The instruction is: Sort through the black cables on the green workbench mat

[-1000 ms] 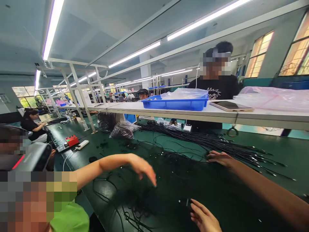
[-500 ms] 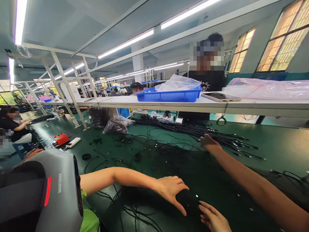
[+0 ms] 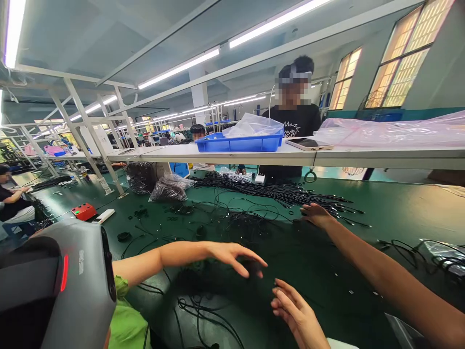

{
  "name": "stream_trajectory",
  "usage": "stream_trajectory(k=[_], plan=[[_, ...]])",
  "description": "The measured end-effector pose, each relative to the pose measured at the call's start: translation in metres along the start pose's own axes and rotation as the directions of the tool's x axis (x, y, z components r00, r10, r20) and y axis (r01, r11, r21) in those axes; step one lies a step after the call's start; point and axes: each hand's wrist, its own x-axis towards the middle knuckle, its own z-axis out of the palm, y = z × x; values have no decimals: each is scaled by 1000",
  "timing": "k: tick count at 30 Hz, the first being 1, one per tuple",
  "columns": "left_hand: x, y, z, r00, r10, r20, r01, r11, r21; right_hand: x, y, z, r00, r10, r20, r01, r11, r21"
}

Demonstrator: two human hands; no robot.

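Note:
From the bottom edge rises my right hand [image 3: 296, 312], its fingers curled and the front ones pinched together. A small dark end at these fingertips looks like a black cable; most of it is hidden against the dark table. My left hand is out of view. Just ahead and to the left is a co-worker's hand [image 3: 232, 254], fingers spread, reaching from a green sleeve [image 3: 121, 288]. Another person's hand [image 3: 317, 214] comes from the right and rests by a bundle of black cables [image 3: 276, 191]. Looser cables [image 3: 207, 315] lie coiled nearer the front edge.
A co-worker's grey headset [image 3: 82, 266] fills the lower left. A shelf [image 3: 163, 155] crosses above the table, bearing a blue tray [image 3: 240, 144] and a phone [image 3: 308, 144]. A red box [image 3: 83, 211], plastic bags [image 3: 169, 187] and small black parts [image 3: 181, 208] lie on the table.
The view has turned right. My right hand has moved left and up, and the silver connector tip at its fingers no longer shows. The green-sleeved co-worker's hand has drawn up and left.

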Motion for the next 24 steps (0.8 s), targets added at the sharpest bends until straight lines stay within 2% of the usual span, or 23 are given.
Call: stream_trajectory(k=[1, 2, 3, 4, 8, 12, 16, 18, 21, 24], plan=[[-16, -4, -12, 1000, 11, 0, -10, 963, -268, -1, 2, -1, 1000, -19, 18, 21, 997, -78], [-32, -10, -21, 999, 21, -25, -30, 904, -427, -1, 5, -3, 999, -30, 22, 33, 985, -168], [-47, -18, -27, 997, 12, -70, -49, 833, -552, -1, 10, -7, 999, -32, 11, 34, 966, -257], [-62, -27, -31, 989, -34, -141, -59, 794, -605, 1, 15, -11, 999, -30, -12, 24, 944, -329], [-114, -59, -31, 908, -197, -369, -75, 790, -608, 9, 32, -21, 996, -70, -62, 28, 858, -513], [-155, -72, -31, 768, -276, -578, -108, 834, -542, 21, 28, -16, 987, -160, -30, 96, 720, -688], [-181, -80, -49, 639, -344, -688, -37, 879, -475, 40, 10, 3, 978, -208, 19, 135, 557, -819], [-185, -86, -62, 564, -383, -731, 19, 892, -452, 49, -1, 20, 968, -235, 83, 186, 459, -869], [-177, -93, -80, 463, -433, -773, 103, 893, -439, 57, -21, 49, 937, -233, 260, 323, 300, -897], [-153, -88, -92, 421, -468, -777, 175, 882, -437, 51, -47, 69, 900, -123, 417, 435, 211, -876]])
